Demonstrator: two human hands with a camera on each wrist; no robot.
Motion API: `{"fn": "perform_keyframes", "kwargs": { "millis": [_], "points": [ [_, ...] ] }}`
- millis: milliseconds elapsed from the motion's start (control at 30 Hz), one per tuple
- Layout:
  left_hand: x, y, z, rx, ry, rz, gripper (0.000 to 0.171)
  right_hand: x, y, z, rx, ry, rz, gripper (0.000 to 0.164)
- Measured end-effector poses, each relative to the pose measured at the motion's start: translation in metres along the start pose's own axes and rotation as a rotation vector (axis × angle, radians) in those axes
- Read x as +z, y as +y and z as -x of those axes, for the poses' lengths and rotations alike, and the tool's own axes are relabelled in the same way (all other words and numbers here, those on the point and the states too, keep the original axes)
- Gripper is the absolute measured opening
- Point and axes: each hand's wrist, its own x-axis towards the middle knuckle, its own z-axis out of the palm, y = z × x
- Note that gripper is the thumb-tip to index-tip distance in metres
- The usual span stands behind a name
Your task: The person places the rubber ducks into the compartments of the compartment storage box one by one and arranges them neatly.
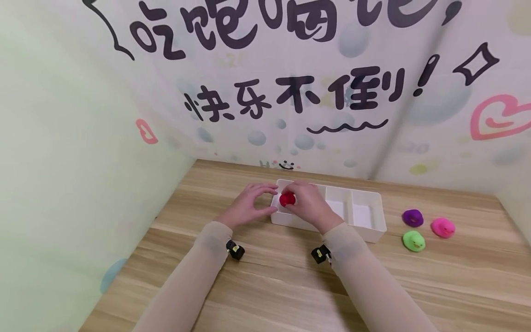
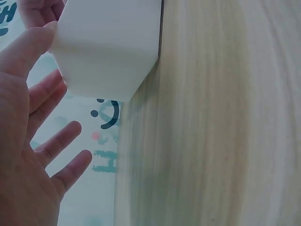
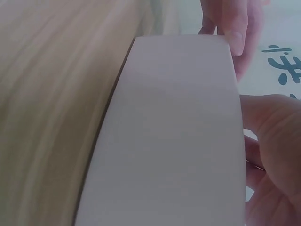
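A long white divided box point(image 1: 365, 234) stands on the wooden table. Over its left compartment my right hand point(image 1: 309, 205) pinches a small round red toy point(image 1: 286, 199) between thumb and fingers, and part of the toy is covered by them. At the box's left end is my left hand point(image 1: 244, 205), thumb and fingers spread apart with the fingertips right at the rim. The left wrist view shows the box's outer wall point(image 2: 108, 52) beside the left thumb point(image 2: 33, 44). In the right wrist view the long front wall point(image 3: 169, 127) hides the red toy.
Right of the box lie a purple toy duck point(image 1: 412, 218), a green toy duck point(image 1: 414, 241) and a pink toy duck point(image 1: 443, 228). A printed cloth wall point(image 1: 249, 147) rises behind the wooden table point(image 1: 274, 276), and a pale wall point(image 1: 62, 161) borders it on the left.
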Motion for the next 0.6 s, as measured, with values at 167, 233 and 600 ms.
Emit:
{"fn": "perform_keyframes", "kwargs": {
  "millis": [167,233,600],
  "points": [
    [0.0016,-0.0022,0.0000,0.001,0.010,-0.008,0.047,0.0006,0.0000,-0.0048,0.039,-0.064,0.018,0.034],
    [0.0017,-0.0025,0.0001,0.002,0.012,-0.009,0.047,0.0015,0.0004,-0.0062,0.046,-0.078,0.028,0.034],
    [0.0022,-0.0025,-0.0006,0.030,0.016,-0.013,0.049,0.0046,-0.0039,-0.0089,0.087,-0.099,0.081,0.032]
  ]
}}
